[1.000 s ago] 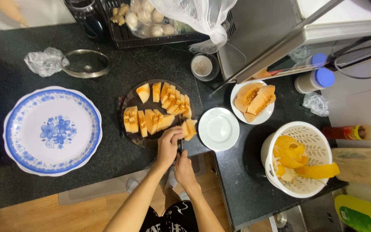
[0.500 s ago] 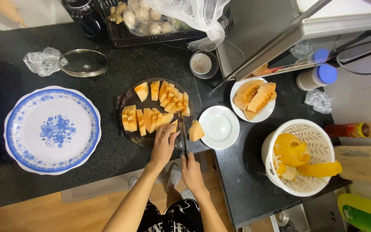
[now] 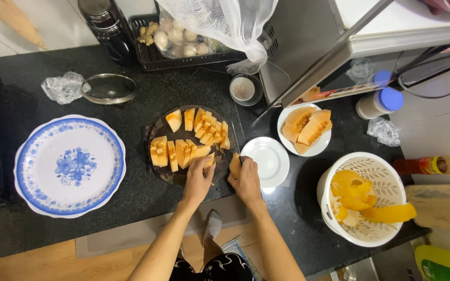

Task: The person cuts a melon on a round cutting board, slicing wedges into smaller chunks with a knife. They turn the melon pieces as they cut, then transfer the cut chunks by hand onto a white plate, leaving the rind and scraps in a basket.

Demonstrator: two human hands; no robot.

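On the dark counter [image 3: 147,93], the left hand [image 3: 199,179] presses curled fingers on a melon slice [image 3: 204,154] at the near edge of the round cutting board [image 3: 158,130]; just right, the right hand [image 3: 247,179] grips a knife [image 3: 235,141] and a melon piece [image 3: 234,165] beside the small white plate [image 3: 266,161]

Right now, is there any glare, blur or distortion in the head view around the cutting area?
Head view: sharp at both hands, left hand and right hand; a glare patch on the black counter; edges bow from wide-angle distortion; the knife reads thin but distinct.
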